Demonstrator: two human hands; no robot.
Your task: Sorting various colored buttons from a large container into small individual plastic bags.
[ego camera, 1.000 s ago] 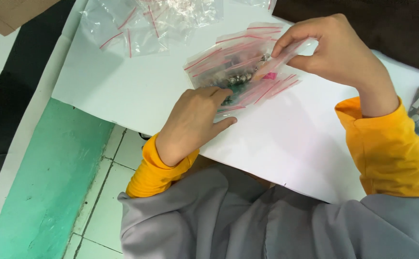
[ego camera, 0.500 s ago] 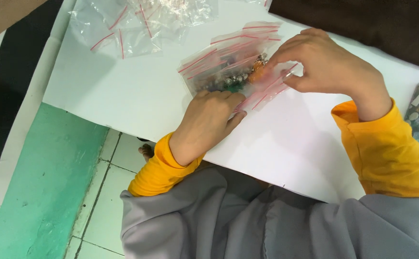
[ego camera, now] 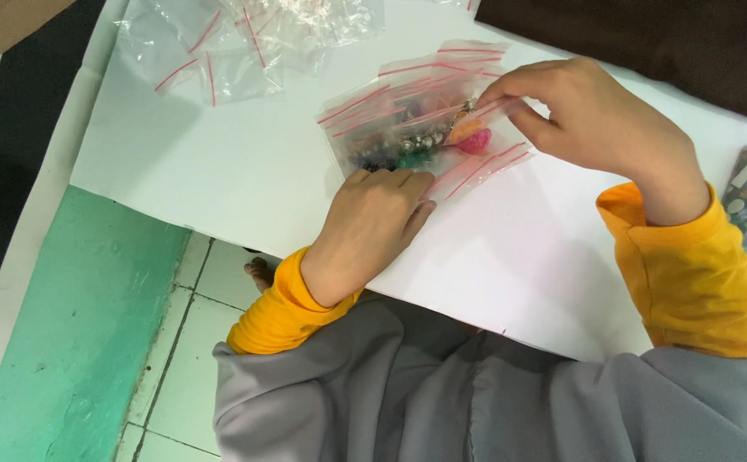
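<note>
Pinning the stack of small clear zip bags (ego camera: 416, 120) flat on the white bench (ego camera: 219, 180), the left hand (ego camera: 373, 231) lay knuckles-up, fingers curled onto the near edge. Right hand (ego camera: 596, 120) pinched shut on the top bag's far-right rim, beside beads and an orange-pink piece (ego camera: 468, 137) inside. Judgement: hold the stack firmly and keep the pinch on one layer only. Spare empty bags (ego camera: 245, 34) lay far left.

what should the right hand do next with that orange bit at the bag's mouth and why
Probably push it further in. The right hand pinches the orange piece at the mouth of the small zip bag, while the left hand pins the bag's lower edge on the white sheet.
</note>
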